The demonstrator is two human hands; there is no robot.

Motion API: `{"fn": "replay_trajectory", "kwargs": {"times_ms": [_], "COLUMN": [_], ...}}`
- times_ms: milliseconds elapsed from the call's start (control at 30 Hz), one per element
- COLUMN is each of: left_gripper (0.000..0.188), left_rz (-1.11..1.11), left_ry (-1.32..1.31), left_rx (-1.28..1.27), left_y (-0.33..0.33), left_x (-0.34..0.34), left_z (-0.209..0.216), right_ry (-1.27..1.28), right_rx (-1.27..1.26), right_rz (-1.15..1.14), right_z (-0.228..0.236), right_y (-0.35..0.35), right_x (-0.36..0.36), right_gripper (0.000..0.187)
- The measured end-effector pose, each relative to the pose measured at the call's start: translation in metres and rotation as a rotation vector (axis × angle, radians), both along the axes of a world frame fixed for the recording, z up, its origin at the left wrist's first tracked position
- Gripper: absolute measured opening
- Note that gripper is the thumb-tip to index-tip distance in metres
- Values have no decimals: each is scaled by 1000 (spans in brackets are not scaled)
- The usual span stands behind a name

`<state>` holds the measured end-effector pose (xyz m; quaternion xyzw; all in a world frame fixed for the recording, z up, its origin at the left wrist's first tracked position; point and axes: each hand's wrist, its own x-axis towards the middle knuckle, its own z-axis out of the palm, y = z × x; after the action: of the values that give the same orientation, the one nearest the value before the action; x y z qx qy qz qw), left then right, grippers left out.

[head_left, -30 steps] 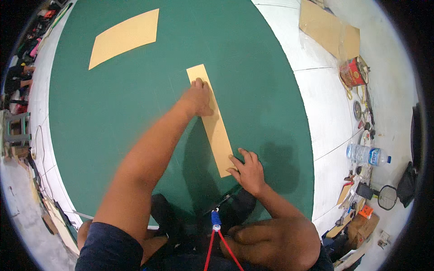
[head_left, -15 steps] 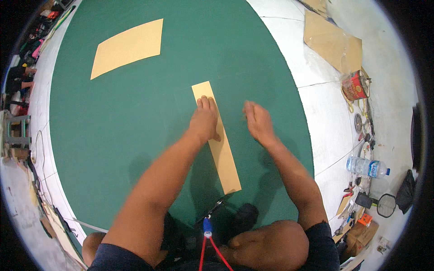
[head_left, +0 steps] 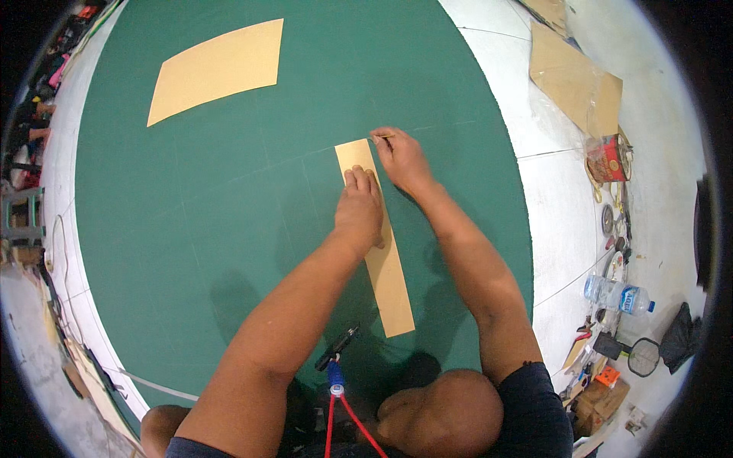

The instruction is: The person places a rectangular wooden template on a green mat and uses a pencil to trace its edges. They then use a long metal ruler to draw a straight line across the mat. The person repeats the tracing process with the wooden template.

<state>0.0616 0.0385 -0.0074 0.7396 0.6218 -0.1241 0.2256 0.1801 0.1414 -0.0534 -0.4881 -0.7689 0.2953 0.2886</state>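
Note:
A long, narrow tan cardboard strip (head_left: 395,286) lies on a dark green sheet (head_left: 229,206). My left hand (head_left: 360,202) rests flat on the upper half of the strip, fingers stretched toward its far end. Just right of that far end, my right hand (head_left: 401,160) pinches a thin yellowish stick (head_left: 386,137), too small to tell whether it is a pencil. Faint pale lines run across the green sheet, one of them passing along the strip's far end. A larger tan cardboard rectangle (head_left: 217,72) lies apart at the far left of the sheet.
White floor tiles (head_left: 561,206) border the sheet. Along the right wall stand a red tin (head_left: 608,158), a water bottle (head_left: 617,294) on its side, loose tools and a folded cardboard piece (head_left: 574,80). Clutter lines the left edge. A red cord (head_left: 330,424) hangs before me.
My right hand has moved away and to the left, reaching the strip's far end. My left hand stays on the strip. The view has shifted slightly.

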Motion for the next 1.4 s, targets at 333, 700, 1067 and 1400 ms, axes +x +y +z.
{"fn": "replay_trajectory", "kwargs": {"times_ms": [333, 700, 1067, 1400], "left_gripper": [144, 147, 152, 154], "left_rz": [3, 32, -8, -27], "left_ry": [-2, -80, 25, 22], "left_rx": [23, 108, 24, 23], "left_y": [-2, -8, -2, 2], "left_x": [-1, -11, -6, -11], "left_z": [-1, -16, -14, -15], "right_ry": [-134, -226, -266, -90], "right_rx": [41, 163, 126, 166], "right_rz": [72, 333, 355, 231], "right_z": [6, 1, 8, 21], "right_y": [-6, -130, -133, -245], "right_x": [1, 64, 65, 115], "right_gripper": [27, 15, 16, 29]}}
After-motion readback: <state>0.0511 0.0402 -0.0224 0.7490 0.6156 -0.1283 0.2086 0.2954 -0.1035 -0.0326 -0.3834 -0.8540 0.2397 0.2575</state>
